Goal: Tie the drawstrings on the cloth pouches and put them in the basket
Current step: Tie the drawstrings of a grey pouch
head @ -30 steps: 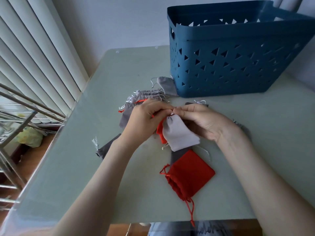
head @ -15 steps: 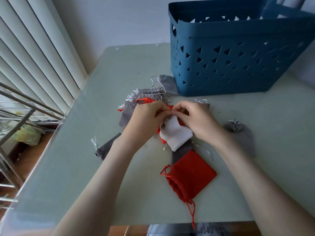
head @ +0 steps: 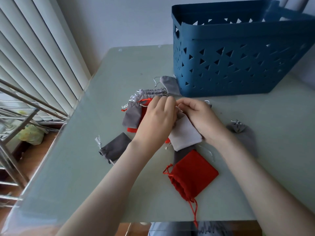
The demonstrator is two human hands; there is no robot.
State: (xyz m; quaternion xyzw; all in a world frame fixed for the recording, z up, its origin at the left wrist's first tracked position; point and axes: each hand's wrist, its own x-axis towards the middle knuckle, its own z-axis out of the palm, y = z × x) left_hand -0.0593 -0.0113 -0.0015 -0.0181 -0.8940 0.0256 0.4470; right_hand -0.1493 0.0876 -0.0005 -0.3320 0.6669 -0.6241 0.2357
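Note:
A light grey pouch [head: 185, 135] lies at the table's middle, its neck pinched between my two hands. My left hand [head: 156, 121] and my right hand [head: 199, 116] meet fingertip to fingertip over its drawstring, fingers curled on the thin cord. The knot itself is hidden by my fingers. A red pouch [head: 192, 176] lies flat near the front edge with its red cord trailing off the table. The blue perforated basket [head: 238, 65] stands at the back right.
Several grey and red pouches [head: 136, 111] are heaped left of my hands. A dark grey pouch [head: 115, 147] lies apart at the left, a cinched grey pouch [head: 242, 132] at the right. White blinds and a metal rack flank the glass table [head: 85, 167] on the left.
Both hands have shifted slightly away from me and lower onto the table with the light grey pouch, which now lies flatter between them. My view has tilted a little.

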